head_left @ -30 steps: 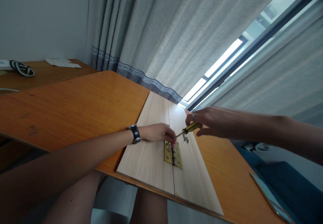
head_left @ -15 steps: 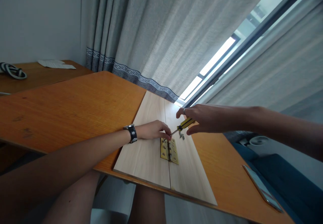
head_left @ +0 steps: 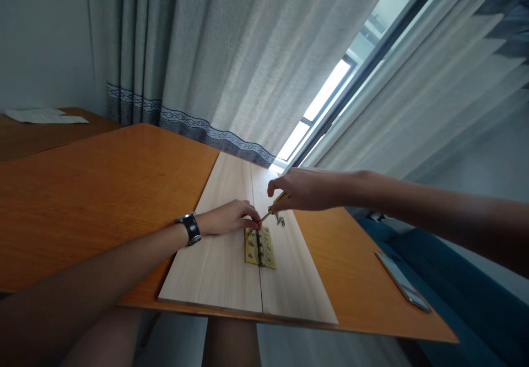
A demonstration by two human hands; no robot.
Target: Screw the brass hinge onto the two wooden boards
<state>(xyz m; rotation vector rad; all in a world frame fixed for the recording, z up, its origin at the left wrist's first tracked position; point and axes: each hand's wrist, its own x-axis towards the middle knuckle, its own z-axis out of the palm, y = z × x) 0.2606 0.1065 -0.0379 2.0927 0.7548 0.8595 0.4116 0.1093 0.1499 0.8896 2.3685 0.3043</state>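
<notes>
Shifted left across the head camera's view since a second ago, a brass butt hinge (head_left: 260, 248) lies flat across the seam between two pale wood-grain boards (head_left: 215, 262), which rest on an orange wooden tabletop (head_left: 82, 201). The person's right hand (head_left: 306, 189) reaches in from the right of the hinge, its fingers (head_left: 285, 186) clenched around a yellow-and-black screwdriver (head_left: 276, 206) and now covering more of the handle, with the thin steel shaft angled down toward the hinge's top edge. The left hand (head_left: 227, 217), a black wristwatch (head_left: 190, 228) on its wrist, rests just left of the hinge, its fingertips (head_left: 253, 212) curled by the screwdriver's tip; whether they pinch anything cannot be told. A small cluster of silver screws (head_left: 280, 220) lies just above the hinge on the boards — beside the shaft. A smartphone (head_left: 403, 281) sits well right of the hinge, and a grey patterned curtain (head_left: 248, 53) hangs beyond it.
</notes>
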